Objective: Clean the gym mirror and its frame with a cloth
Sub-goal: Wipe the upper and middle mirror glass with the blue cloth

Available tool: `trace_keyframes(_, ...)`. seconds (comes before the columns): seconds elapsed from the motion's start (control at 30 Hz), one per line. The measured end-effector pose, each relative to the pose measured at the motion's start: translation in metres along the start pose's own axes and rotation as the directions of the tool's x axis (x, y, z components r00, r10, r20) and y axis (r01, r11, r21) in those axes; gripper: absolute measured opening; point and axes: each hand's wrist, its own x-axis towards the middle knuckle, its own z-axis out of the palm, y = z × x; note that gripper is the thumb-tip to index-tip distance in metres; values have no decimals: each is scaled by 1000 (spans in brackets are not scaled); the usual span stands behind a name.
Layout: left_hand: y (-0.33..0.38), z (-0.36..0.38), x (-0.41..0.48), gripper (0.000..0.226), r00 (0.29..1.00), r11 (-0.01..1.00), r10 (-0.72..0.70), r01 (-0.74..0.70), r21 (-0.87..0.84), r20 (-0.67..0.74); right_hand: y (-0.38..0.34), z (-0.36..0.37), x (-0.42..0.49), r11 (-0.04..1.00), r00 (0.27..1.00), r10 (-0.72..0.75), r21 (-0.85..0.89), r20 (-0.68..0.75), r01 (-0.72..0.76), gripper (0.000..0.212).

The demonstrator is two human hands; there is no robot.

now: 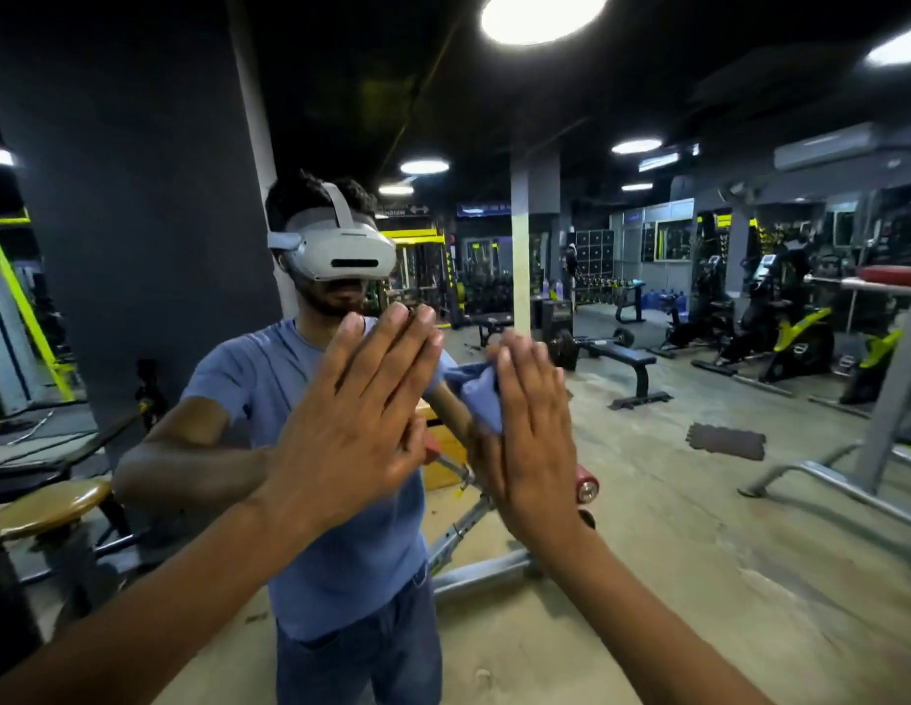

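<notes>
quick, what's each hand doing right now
left hand: open, flat on the mirror, holding nothing
right hand: open, fingers straight, pressing the cloth to the mirror

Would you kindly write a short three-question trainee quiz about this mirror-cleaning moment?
1. True or false: both hands lie flat against the mirror.
2. Which hand presses the blue cloth to the glass?
3. The fingers of the left hand are: A) curled into a fist, B) straight, C) pinching the cloth.

Key: 1 true; 2 the right hand; 3 B.
</notes>
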Motion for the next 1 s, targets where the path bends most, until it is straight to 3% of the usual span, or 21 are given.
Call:
trace_keyframes(0.1,6,1,-20,65,998,998,56,-57,21,29,13,-3,-5,955,941,297,39,-163,-295,61)
trace_keyframes(0.17,10,3,-26,64,995,995,94,-95,32,35,-2,4,1,909,882,418,106,-218,-404,62)
trace_keyframes(0.3,18,6,-39,62,987,990,141,-140,-29,70,-55,43,-76,949,950,304,116,-77,-294,65)
trace_keyframes(0.4,22,7,-63,65,969,975,222,-220,-26,105,-59,55,-158,932,935,353,95,-30,-349,64)
trace_keyframes(0.47,23,8,-78,69,958,967,256,-253,-38,128,-51,51,-179,837,833,543,155,-105,-526,65)
trace_keyframes(0.57,22,12,-89,71,958,967,256,-250,-55,129,-34,51,-159,560,511,829,360,-228,-747,67)
trace_keyframes(0.6,23,14,-89,71,960,967,251,-244,-67,121,-32,53,-147,527,464,850,381,-250,-760,65)
trace_keyframes(0.63,24,15,-88,70,962,967,250,-242,-77,113,-34,55,-136,547,484,837,363,-255,-754,63)
trace_keyframes(0.73,30,18,-79,61,960,959,273,-265,-102,68,-51,57,-136,766,750,640,221,-167,-604,63)
trace_keyframes(0.8,33,20,-74,56,954,952,295,-291,-93,42,-50,56,-173,797,800,595,186,-77,-575,65)
trace_keyframes(0.83,34,21,-73,57,948,948,314,-309,-81,51,-47,53,-192,758,764,641,216,-76,-615,65)
trace_keyframes(0.9,33,21,-70,61,938,940,340,-336,-65,73,-34,46,-205,600,605,788,365,-117,-711,64)
trace_keyframes(1.0,22,16,-57,72,942,947,322,-320,-40,88,-8,37,-150,451,376,891,406,-254,-795,61)
